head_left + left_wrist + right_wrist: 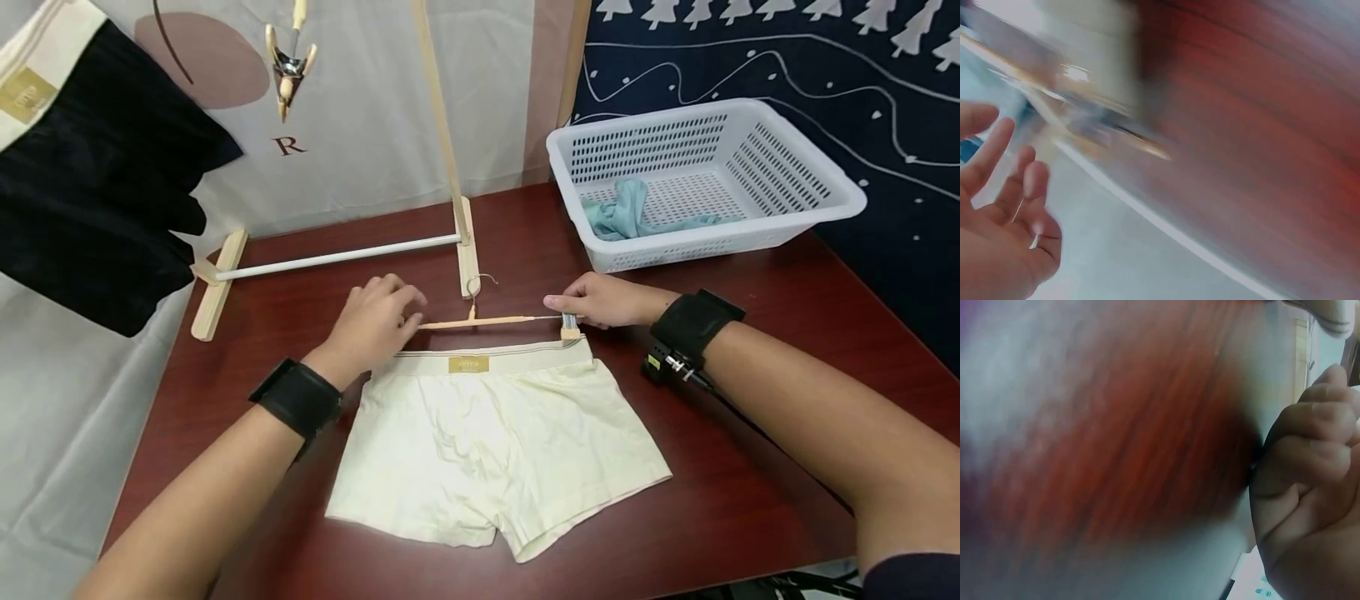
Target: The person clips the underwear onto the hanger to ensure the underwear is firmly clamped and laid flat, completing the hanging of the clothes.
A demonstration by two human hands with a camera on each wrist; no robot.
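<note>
Scene: As a person leaned over a dark red table [750, 492], a pair of cream boxer briefs [495, 450] lay flat on it, waistband toward the far edge, with a wooden clip hanger [487, 320] lying just beyond the waistband.
Left hand: While its fingers curled over the hanger's left end, the left hand [375, 321] appeared to grip the clip there; that clip was hidden under the fingers, and the left wrist view was too blurred to settle it.
Right hand: The right hand [603, 300] pinched the metal clip [570, 323] at the hanger's right end, just above the waistband's right corner.
Hands: They were well apart, one at each end of the hanger bar.
Step in hand: Judging by the layout, the hanger was being lined up along the waistband, its clips not yet visibly biting the fabric.
Next move: It would seem to call for opening each clip and seating it over the elastic near the corners, keeping the band flat.
Surroundings: A wooden drying rack [450, 167] stood behind the hanger, black shorts [97, 183] hung at far left, and a white basket [705, 179] at right held a pale blue garment [626, 212].
</note>
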